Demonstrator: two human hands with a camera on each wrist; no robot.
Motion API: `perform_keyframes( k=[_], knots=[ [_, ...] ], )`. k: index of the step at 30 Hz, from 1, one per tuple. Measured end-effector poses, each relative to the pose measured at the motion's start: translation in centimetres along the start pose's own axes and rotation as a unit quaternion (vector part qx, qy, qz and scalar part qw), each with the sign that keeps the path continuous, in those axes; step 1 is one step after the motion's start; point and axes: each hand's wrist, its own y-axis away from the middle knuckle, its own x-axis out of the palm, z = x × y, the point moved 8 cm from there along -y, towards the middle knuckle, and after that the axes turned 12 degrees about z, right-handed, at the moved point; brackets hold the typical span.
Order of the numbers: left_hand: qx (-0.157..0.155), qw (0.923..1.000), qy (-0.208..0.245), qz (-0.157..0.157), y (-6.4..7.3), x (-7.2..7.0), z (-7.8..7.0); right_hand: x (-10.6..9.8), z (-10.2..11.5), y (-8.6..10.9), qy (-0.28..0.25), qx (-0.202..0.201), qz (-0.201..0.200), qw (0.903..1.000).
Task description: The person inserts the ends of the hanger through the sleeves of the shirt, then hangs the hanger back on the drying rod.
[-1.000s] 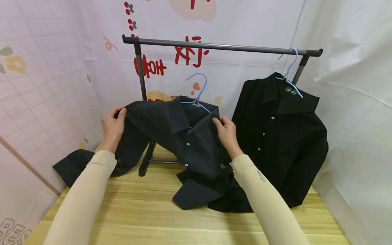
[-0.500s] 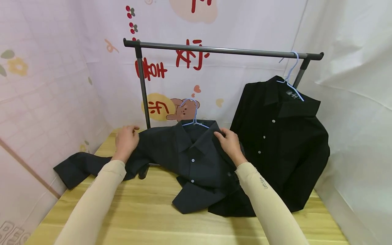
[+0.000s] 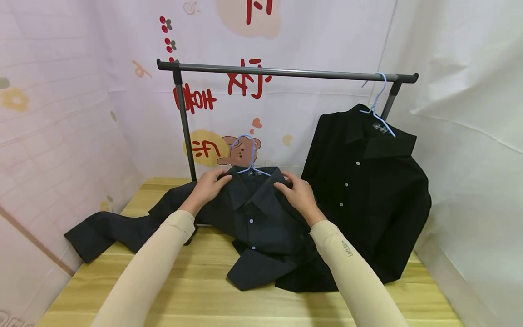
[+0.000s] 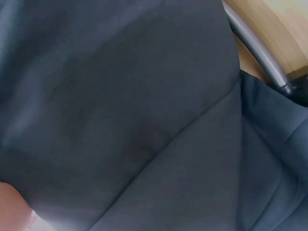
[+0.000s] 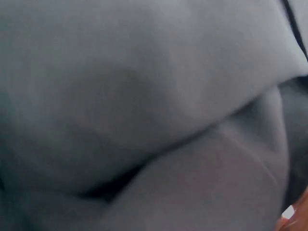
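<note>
A dark button-up shirt [image 3: 261,229] stands half upright on the table with a blue wire hanger [image 3: 253,156] inside its collar. My left hand [image 3: 207,187] grips the shirt's shoulder beside the collar, thumb in front. On the other side of the collar, my right hand [image 3: 300,194] pinches the opposite shoulder. One sleeve [image 3: 104,229] trails across the table to the left. Shirt cloth [image 4: 144,106] fills most of the left wrist view, with a fingertip [image 4: 12,209] at its lower left corner. In the right wrist view, blurred dark cloth [image 5: 144,86] covers nearly everything.
A grey metal garment rack [image 3: 265,71] stands behind on the wooden table [image 3: 229,304]. From its right end hangs a second black shirt [image 3: 367,195] on another blue hanger [image 3: 382,93]. Printed white curtains [image 3: 318,36] enclose the back and sides.
The shirt and its hanger have come down toward the table. My left hand has moved right, from the far shoulder and sleeve to beside the collar. My right hand keeps its hold.
</note>
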Motion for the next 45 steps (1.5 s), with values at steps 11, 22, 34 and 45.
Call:
perform_keyframes(
  k=[11, 22, 34, 45],
  knots=[
    [-0.031, 0.9980, 0.055, 0.007, 0.0, 0.4, 0.2, -0.2, 1.6, -0.3, 0.007, 0.002, -0.007, 0.9999],
    [-0.019, 0.9994, 0.017, -0.024, 0.4, 0.3, -0.4, -0.3, 1.9, -0.2, -0.006, 0.046, -0.030, 0.9985],
    [-0.032, 0.9959, 0.083, -0.019, 1.0, 0.6, 0.8, 0.9, 4.2, -0.8, 0.026, 0.008, 0.062, 0.9977],
    [-0.045, 0.9973, 0.058, -0.012, 1.7, 0.1, 0.6, 0.5, 4.6, -1.0, -0.008, 0.001, 0.000, 1.0000]
  ],
)
